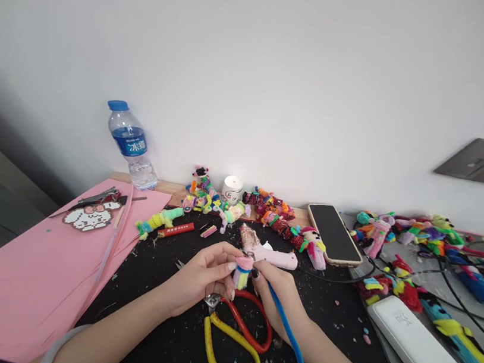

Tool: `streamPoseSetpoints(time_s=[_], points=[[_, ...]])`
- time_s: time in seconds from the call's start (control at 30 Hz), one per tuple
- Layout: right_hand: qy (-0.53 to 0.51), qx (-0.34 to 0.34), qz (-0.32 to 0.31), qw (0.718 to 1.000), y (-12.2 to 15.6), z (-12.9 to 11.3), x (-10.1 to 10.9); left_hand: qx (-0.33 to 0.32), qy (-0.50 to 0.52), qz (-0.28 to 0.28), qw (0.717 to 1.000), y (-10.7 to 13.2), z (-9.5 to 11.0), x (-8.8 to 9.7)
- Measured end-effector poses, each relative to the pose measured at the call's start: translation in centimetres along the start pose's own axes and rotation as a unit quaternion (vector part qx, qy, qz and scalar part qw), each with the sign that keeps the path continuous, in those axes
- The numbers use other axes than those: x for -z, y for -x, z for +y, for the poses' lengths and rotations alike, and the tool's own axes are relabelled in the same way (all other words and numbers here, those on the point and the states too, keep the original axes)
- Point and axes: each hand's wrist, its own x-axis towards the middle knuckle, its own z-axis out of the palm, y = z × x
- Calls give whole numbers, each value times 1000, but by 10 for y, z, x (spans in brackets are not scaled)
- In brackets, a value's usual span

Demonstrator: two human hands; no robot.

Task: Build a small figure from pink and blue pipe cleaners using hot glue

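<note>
My left hand point(207, 270) pinches a small fuzzy pipe-cleaner piece point(241, 274) with a pink top, a blue band and pale strands in yellow and lilac. Against the other side of that piece are the fingertips of my right hand point(282, 295), closed on a blue pipe cleaner point(292, 337). Its long end trails down across my right wrist towards me. Directly below both hands lie scissors point(207, 340) with one yellow and one red handle. My fingers partly cover their blades. A pink glue gun point(276, 258) rests just beyond the hands.
Several fuzzy figures line the back, including a yellow-green one point(164, 219). Near them are a white cup point(232, 189), a red box point(175, 230) and a phone point(334, 233). At left are pink paper point(30, 278) and a water bottle point(130, 145); at right, a white power bank point(428, 358).
</note>
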Motion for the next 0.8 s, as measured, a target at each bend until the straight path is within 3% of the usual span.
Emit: streamPoseSetpoints(time_s=[0.3, 0.8], points=[[0, -26, -15, 1000, -1, -1, 4, -14, 6, 35, 999, -2, 4, -3], [1, -44, 5, 999, -2, -5, 4, -22, -15, 25, 999, -3, -1, 0]])
